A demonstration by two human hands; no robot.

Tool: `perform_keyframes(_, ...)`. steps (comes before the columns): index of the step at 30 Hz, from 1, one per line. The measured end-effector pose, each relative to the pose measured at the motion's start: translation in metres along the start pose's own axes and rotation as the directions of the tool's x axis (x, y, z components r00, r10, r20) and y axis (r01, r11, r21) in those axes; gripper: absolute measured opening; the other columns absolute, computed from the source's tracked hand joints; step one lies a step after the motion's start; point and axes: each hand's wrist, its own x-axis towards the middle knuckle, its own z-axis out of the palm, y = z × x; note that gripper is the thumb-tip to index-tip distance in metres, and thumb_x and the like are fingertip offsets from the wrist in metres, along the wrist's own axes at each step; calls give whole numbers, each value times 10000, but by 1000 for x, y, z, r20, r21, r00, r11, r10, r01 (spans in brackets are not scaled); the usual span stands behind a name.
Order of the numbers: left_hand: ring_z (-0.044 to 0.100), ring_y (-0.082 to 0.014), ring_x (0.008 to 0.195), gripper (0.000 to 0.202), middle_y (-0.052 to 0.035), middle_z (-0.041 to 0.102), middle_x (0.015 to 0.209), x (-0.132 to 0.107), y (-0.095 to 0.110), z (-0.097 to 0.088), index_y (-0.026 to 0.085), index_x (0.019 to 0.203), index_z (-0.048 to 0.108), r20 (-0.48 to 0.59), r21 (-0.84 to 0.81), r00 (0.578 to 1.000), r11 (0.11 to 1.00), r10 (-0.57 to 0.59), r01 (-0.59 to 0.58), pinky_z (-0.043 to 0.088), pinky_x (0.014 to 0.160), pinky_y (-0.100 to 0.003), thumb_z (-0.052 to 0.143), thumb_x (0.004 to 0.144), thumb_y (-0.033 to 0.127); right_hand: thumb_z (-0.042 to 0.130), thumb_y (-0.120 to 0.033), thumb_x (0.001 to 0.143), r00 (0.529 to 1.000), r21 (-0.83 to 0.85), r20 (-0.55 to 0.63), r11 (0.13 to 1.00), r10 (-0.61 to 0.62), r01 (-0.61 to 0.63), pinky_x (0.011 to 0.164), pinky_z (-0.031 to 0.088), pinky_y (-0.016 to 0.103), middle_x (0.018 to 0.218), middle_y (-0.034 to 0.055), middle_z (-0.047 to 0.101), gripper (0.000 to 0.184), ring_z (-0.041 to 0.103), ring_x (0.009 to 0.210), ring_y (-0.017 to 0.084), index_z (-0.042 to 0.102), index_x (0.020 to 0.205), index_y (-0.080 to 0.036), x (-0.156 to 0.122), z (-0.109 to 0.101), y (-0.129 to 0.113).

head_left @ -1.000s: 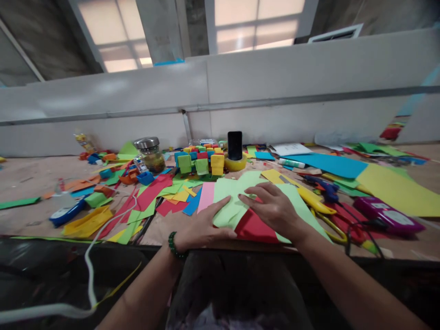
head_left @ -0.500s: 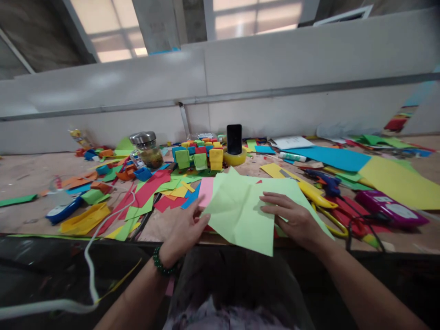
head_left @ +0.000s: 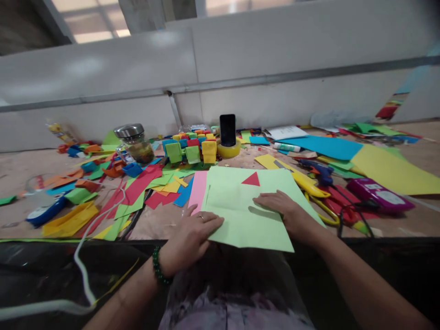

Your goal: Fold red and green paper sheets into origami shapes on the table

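Observation:
A light green sheet of paper (head_left: 244, 229) lies in front of me with its near edge past the table edge. It rests on a larger light green sheet (head_left: 288, 181). A small red paper triangle (head_left: 251, 179) lies near the far side. My left hand (head_left: 196, 229) touches the sheet's left side, fingers stretched out over it. My right hand (head_left: 287, 211) lies on the sheet's right part, fingers extended. A pink sheet (head_left: 197, 190) shows under the green paper at the left.
Behind stand small folded paper chairs (head_left: 191, 152), a phone (head_left: 228, 130) on a yellow tape roll (head_left: 229, 150) and a glass jar (head_left: 135, 144). At right lie a glue gun (head_left: 318, 172), yellow scissors (head_left: 311, 188) and a purple device (head_left: 378, 195). A white cable (head_left: 84, 256) hangs at left.
The lifted, creased green sheet now lies flatter, with the red triangle uncovered. My left hand has moved right onto it; my right hand rests on it. The view has tipped down slightly.

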Motion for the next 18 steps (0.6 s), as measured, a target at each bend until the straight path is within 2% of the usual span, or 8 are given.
perform_keyframes(2,632,-218,1077,551,-45,691,1176,0,-6,3,248,1174,652,-23,-40,999,998,-41,40,252,1120,-541,461,723,-5,655,-303,785,998,-5,20,998,-55,55,1022,393,547,1209,125,673,414,568,1190,319,650,1192,-229,3,-4,1)
perform_keyframes(4,642,-214,1043,552,-34,715,1117,1,-12,3,240,1090,696,-51,-101,996,992,-80,74,359,1061,-491,439,674,-17,652,-309,787,997,-3,28,998,-68,68,975,461,465,1175,121,688,381,586,1160,300,678,1156,-221,9,-10,0)
perform_keyframes(6,647,-211,999,527,-41,729,1042,2,-16,2,217,1028,722,-82,-177,986,976,-145,129,457,962,-416,441,644,-9,627,-299,801,998,1,67,1000,-15,15,911,509,414,1113,109,711,322,634,1069,275,705,1103,-220,14,-17,-2)
perform_keyframes(8,644,-205,973,486,-50,725,1009,3,-17,1,200,992,736,-92,-244,975,954,-200,173,501,881,-362,452,646,8,619,-283,797,989,19,147,1000,18,-21,888,524,397,1084,91,719,285,659,1008,259,723,1057,-227,18,-22,-4)
perform_keyframes(11,634,-214,1008,448,-54,711,1061,2,-16,1,214,995,742,-76,-240,977,955,-198,175,478,932,-394,476,683,33,638,-284,789,979,66,201,998,-16,3,919,513,392,1143,88,697,291,644,1051,255,730,1060,-235,19,-24,-4)
perform_keyframes(15,624,-239,1068,382,-54,710,1096,-4,-11,4,246,966,740,-140,-165,972,973,-187,164,335,1079,-504,507,730,59,612,-268,818,992,109,130,994,5,-19,908,521,373,1130,87,700,237,651,1032,235,758,1004,-251,14,-17,-3)
perform_keyframes(18,642,-231,1040,241,-56,727,1044,-6,-9,6,232,871,730,-190,-201,954,960,-232,193,324,1091,-504,507,833,150,559,-315,858,995,172,94,984,27,-43,861,536,368,1045,73,723,220,665,968,231,762,916,-253,13,-15,-4)
